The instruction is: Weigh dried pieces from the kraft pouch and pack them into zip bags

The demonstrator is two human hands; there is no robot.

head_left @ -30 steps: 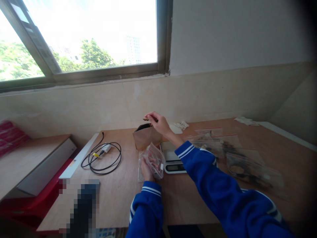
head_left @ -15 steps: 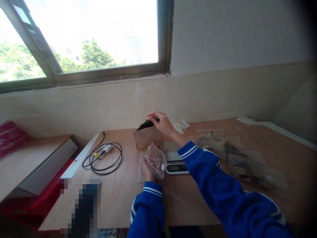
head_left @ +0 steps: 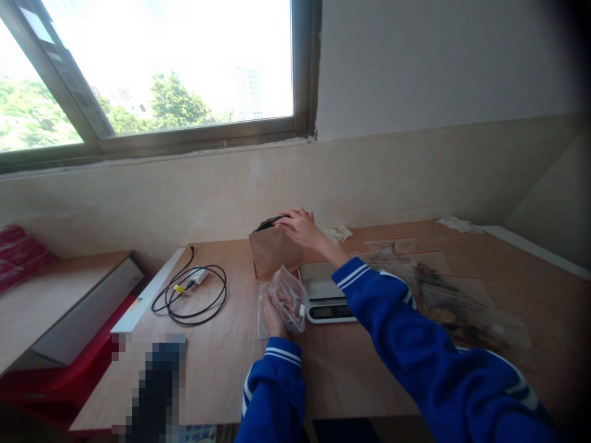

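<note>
A brown paper bag (head_left: 275,251) with a dark inside stands upright at the back of the table, its mouth parted. My right hand (head_left: 300,229) rests at the right side of that mouth, fingers stretched out and touching the rim. Lower down, my left hand (head_left: 274,312) is closed on a clear zip bag (head_left: 290,296) with a small white label. What the zip bag contains is too unclear to name. Just right of it lies a digital scale (head_left: 323,312), partly covered by my right forearm.
Several clear zip bags (head_left: 466,307) with dark contents lie on the right. A coiled black cable (head_left: 225,295) with a white adapter (head_left: 199,277) is on the left. Crumpled tissue (head_left: 339,234) lies near the wall. A pixelated dark object (head_left: 159,381) sits at the front left.
My right hand's fingers have gone from a pinch on the paper bag's rim to stretched out over it. The bag stands slightly taller. My left hand has stayed put.
</note>
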